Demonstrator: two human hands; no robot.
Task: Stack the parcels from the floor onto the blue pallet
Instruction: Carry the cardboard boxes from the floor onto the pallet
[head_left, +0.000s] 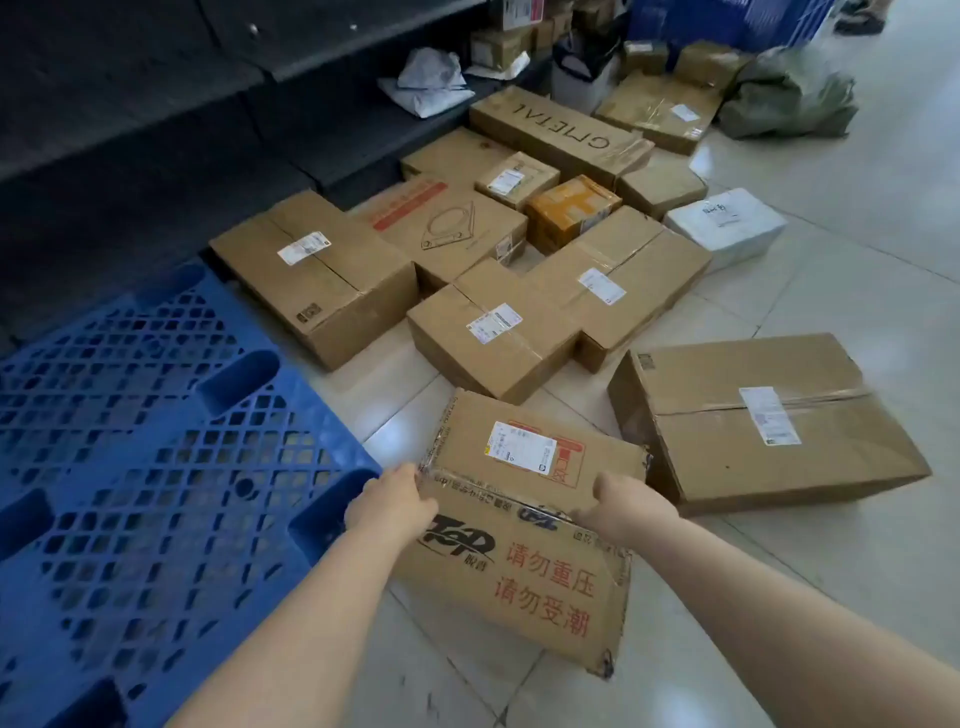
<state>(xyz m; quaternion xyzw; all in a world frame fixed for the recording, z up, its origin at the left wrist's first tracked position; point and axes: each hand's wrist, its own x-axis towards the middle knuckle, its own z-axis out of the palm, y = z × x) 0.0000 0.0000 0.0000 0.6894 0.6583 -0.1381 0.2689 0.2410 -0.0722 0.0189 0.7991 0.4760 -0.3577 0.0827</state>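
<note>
A worn cardboard parcel with red printed characters (530, 525) is right in front of me, tilted with its far edge up. My left hand (389, 501) grips its left top edge and my right hand (623, 506) grips its right top edge. The blue plastic pallet (140, 467) lies on the floor to the left, bare, its corner close to my left hand. Several more brown parcels lie on the tiles beyond, among them a large box (758, 421) to the right and a box (493, 332) just behind the held one.
Dark shelving (156, 104) runs along the left back. A white parcel (727, 226), an orange box (571, 210), a long flat box (561, 132) and a green sack (789, 93) lie farther off. Light floor tiles (857, 260) stretch to the right.
</note>
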